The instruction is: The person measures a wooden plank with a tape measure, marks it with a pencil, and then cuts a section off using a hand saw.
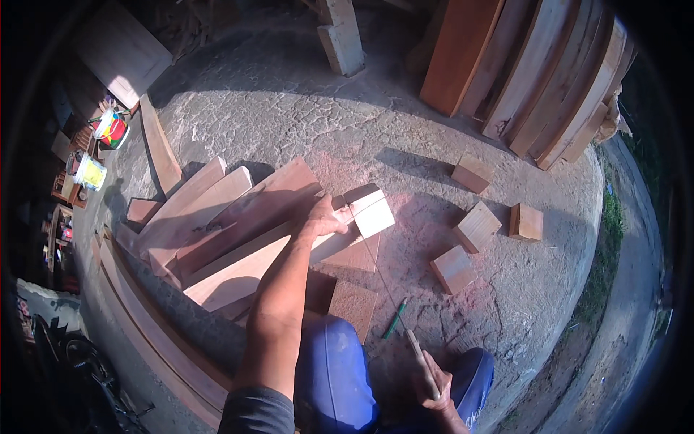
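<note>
My left hand [324, 220] grips a pale timber [238, 269] near its upper end, where the sunlit end section [373, 215] points up and to the right. Below right, my right hand [437, 383] is closed on the wooden handle of a saw [415, 351]; its thin blade runs up to that end section and lies across it. A reddish board [348, 254] is under the timber, and another wood piece [353, 311] sits by my left knee. Beside the blade, a green pencil-like stick [395, 318] lies on the dusty concrete.
Several planks [188, 202] lie left of the timber; long boards [152, 325] run along the lower left. Wood blocks [477, 227] are scattered right. Boards [455, 50] and a post [340, 40] stand at the back, buckets [112, 130] far left. A concrete edge borders grass [607, 224].
</note>
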The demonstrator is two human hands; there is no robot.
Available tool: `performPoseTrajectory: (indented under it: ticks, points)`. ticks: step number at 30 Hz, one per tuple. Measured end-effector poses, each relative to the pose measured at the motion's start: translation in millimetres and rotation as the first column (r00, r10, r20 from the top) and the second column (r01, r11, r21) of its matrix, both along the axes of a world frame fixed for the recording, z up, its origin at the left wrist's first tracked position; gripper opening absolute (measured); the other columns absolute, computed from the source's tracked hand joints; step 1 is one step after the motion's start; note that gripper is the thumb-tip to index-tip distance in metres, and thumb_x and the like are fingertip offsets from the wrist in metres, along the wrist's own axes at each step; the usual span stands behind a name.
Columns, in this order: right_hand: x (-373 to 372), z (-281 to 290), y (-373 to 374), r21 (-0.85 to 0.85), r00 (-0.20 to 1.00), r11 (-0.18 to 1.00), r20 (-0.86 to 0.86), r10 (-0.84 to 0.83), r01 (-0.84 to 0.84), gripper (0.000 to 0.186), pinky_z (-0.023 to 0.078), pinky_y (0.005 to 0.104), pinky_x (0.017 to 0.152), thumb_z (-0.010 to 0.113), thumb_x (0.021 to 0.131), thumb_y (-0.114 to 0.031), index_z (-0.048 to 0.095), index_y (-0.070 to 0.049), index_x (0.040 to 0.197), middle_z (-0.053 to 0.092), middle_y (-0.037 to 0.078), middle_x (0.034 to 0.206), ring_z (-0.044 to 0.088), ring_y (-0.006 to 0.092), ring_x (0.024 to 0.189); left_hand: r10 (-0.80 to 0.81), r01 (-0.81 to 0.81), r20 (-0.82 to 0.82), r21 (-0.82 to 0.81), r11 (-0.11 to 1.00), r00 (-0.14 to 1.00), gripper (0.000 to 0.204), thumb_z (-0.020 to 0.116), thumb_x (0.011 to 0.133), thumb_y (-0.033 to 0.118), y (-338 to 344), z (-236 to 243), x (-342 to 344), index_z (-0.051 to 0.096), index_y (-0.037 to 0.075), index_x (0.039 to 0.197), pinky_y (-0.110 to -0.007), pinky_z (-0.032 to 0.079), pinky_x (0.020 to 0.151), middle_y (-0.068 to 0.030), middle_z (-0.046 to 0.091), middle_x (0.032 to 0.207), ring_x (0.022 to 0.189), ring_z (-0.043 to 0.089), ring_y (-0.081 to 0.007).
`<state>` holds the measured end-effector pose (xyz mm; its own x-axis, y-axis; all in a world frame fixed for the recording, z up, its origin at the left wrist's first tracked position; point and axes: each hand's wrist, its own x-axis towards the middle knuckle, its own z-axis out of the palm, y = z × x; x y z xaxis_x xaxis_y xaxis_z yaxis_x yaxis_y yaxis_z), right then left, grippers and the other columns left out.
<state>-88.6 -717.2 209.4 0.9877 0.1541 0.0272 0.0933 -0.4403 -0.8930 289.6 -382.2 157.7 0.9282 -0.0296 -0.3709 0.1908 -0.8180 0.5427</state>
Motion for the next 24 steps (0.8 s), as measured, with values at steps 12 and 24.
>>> performPoseTrajectory:
  ticks: [12,24]
  points:
    - [151,-82,78,0.007,0.992,1.0,0.124,-0.006,0.005,0.066,0.057,0.0406,0.093,0.068,0.083,-0.007,0.051,-0.006,0.146,0.061,0.023,0.137,0.066,0.0381,0.116,-0.052,-0.052,0.249,0.393,0.918,0.967,0.044,0.071,0.08,0.013,-38,27,-54,0.052,0.007,0.12,-0.056,0.042,0.101,-0.0174,0.065,0.122,0.126,0.055,-0.0361]
    - [162,-52,81,0.01,0.993,1.0,0.12,-0.011,0.01,0.065,0.053,0.0398,0.1,0.064,0.082,-0.004,0.052,-0.01,0.146,0.059,0.02,0.141,0.063,0.0368,0.124,-0.119,-0.128,0.449,0.483,0.866,0.886,0.042,0.07,0.085,0.026,-36,-14,-65,0.055,0.01,0.121,-0.055,0.044,0.101,-0.0155,0.062,0.124,0.119,0.059,-0.0355]
